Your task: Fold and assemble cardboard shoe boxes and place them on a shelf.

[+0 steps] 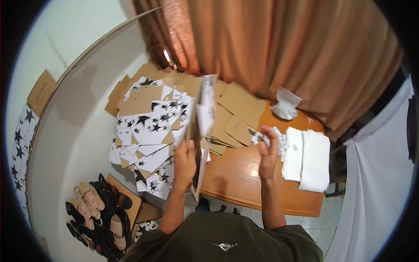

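My left hand [185,165] grips the edge of a tall cardboard sheet [202,131]. The sheet stands upright, nearly edge-on and blurred, with white paper on its right face. My right hand [268,155] is raised over the table, apart from the sheet, its fingers curved and spread from the thumb with nothing visible between them. To the left of the sheet lies a large pile of cardboard pieces covered with white, black-starred paper [148,120]. Plain brown cardboard pieces [238,102] lie stacked to its right.
The orange-brown wooden table [244,179] carries folded white cloths or sheets [315,159] and a crumpled white plastic bag [286,104]. Brown curtains [279,48] hang behind. Several sandals [94,203] are grouped at lower left, beside a curved pale panel [83,118]. White fabric [377,166] hangs at right.
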Action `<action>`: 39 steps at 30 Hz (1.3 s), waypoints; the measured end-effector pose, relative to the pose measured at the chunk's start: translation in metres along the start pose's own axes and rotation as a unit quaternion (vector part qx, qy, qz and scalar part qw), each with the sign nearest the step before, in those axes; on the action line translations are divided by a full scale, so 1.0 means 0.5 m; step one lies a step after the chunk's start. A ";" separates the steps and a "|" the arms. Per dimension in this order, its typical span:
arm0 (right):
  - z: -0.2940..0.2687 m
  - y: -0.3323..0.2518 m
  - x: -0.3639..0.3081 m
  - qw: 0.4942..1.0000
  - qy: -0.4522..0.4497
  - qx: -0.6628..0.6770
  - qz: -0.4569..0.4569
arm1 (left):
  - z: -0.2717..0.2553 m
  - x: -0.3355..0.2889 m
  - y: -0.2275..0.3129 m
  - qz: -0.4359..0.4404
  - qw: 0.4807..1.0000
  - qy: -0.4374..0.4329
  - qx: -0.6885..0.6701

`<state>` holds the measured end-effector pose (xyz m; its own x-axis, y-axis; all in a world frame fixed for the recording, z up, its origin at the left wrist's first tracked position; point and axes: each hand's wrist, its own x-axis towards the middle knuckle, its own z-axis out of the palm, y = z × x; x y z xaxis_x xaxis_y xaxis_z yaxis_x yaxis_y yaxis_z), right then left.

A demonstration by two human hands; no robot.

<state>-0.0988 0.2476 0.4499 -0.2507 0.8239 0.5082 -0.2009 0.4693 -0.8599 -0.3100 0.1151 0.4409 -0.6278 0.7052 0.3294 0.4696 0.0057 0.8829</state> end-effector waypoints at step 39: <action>-0.305 0.144 -0.091 0.950 0.062 -0.263 0.153 | 0.347 -0.056 -0.105 -0.033 0.935 -0.345 -0.070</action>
<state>0.0424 0.2922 0.3574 -0.1018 0.9634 0.2480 0.3737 0.2681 -0.8880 -0.2095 0.2181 0.3272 -0.0796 0.9966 0.0211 0.3284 0.0062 0.9445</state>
